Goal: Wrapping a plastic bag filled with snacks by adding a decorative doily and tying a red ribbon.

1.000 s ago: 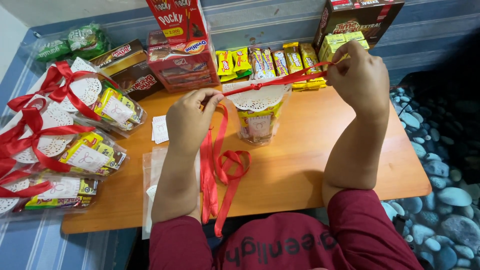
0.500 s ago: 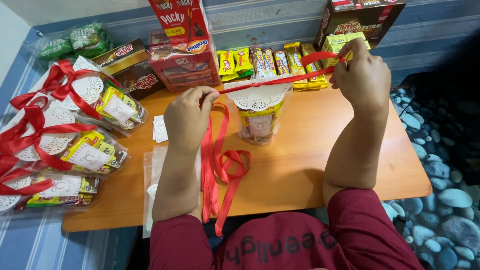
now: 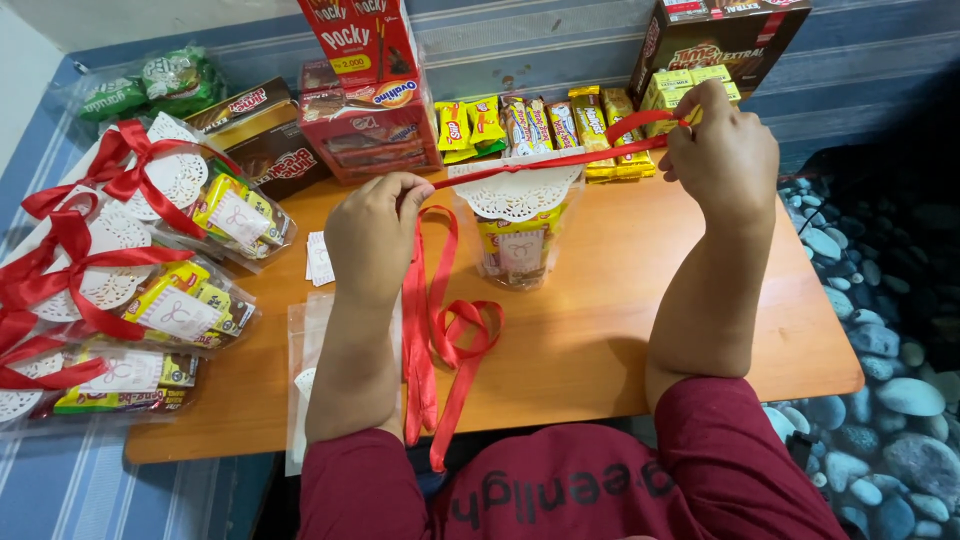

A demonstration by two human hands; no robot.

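A red ribbon (image 3: 545, 162) is stretched taut between my two hands above a clear snack pouch (image 3: 518, 240) topped with a white doily. My left hand (image 3: 372, 235) pinches the ribbon at its left end; the slack falls from that hand and curls in loops on the wooden table (image 3: 600, 340). My right hand (image 3: 722, 160) grips the other end, raised near the back right. The pouch stands upright between my forearms.
Several finished pouches tied with red bows (image 3: 120, 260) lie at the left. Snack boxes (image 3: 365, 90), a row of small wrapped bars (image 3: 540, 125) and a brown carton (image 3: 725, 40) line the back. Clear empty bags (image 3: 305, 330) lie by my left arm. Pebble-pattern floor (image 3: 880, 330) at right.
Both hands keep the ribbon taut over the pouch; my right hand has shifted slightly, and the ribbon loop at it has tightened.
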